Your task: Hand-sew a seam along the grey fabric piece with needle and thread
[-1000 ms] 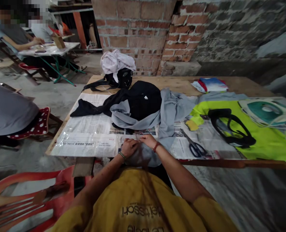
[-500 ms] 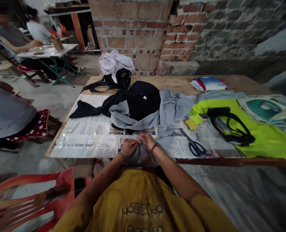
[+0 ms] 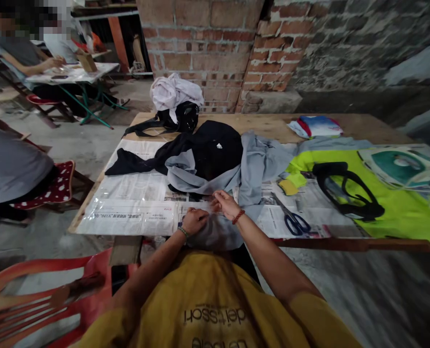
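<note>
A black and grey jacket (image 3: 215, 150) with a small white logo lies rumpled across the table. Part of its grey cloth (image 3: 218, 233) hangs over the near edge towards my lap. My left hand (image 3: 195, 221), with a beaded bracelet, is closed on this grey cloth near the edge. Slightly farther forward and to the right, my right hand (image 3: 226, 204) is raised, its thumb and forefinger pinched together. Whatever sits in that pinch is too small to make out. Dark-handled scissors (image 3: 296, 223) lie on the newspaper right of my hands.
Newspaper under clear plastic (image 3: 127, 212) covers the table. To the right lie a neon-yellow garment (image 3: 410, 212), a black strap-like loop (image 3: 348, 191) and a teal iron (image 3: 396, 162). A black bag (image 3: 185, 117) stands at the back. A red chair (image 3: 95, 266) is at lower left; people sit farther left.
My right hand has moved away from my left, forward and a little to the right, still pinched. My left hand stays on the grey cloth.
</note>
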Tool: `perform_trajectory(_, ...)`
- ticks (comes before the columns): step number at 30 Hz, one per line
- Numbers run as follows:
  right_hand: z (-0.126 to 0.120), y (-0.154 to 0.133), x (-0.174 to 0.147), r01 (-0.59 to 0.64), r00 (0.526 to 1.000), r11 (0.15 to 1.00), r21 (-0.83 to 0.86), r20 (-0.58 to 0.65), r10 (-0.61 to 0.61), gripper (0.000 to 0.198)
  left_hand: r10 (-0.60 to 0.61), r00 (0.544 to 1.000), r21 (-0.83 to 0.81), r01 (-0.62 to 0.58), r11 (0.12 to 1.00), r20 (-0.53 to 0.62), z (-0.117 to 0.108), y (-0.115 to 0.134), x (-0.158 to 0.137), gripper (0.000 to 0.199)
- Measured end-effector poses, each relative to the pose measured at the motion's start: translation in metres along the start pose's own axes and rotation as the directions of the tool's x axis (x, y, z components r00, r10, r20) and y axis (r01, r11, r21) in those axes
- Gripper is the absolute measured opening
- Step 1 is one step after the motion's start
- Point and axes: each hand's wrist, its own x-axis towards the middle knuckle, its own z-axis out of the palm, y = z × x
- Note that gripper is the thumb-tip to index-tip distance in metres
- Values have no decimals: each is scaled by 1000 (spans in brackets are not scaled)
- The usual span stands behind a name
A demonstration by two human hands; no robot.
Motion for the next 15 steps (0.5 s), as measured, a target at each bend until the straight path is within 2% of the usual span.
perform_trajectory(3, 1, -10, -1, -5, 997, 998, 61, 79, 0, 21, -11, 1000, -14, 12, 1000, 10, 0, -1, 0, 20)
perform_trajectory(5, 0, -19, 0, 9, 996, 998, 70, 84, -15, 18, -17, 1000, -19, 17, 1000, 6, 1, -1, 0, 20)
perform_trajectory(10, -10, -47, 13, 99, 992, 994, -36, -78, -102, 11, -33, 999, -14, 33, 999, 16, 3, -4, 2, 20)
perform_trajectory(15, -42, -87, 26, 288, 928, 922, -258, -161, -335, 20, -25, 1000, 4, 25, 1000, 7, 4, -6, 4, 19)
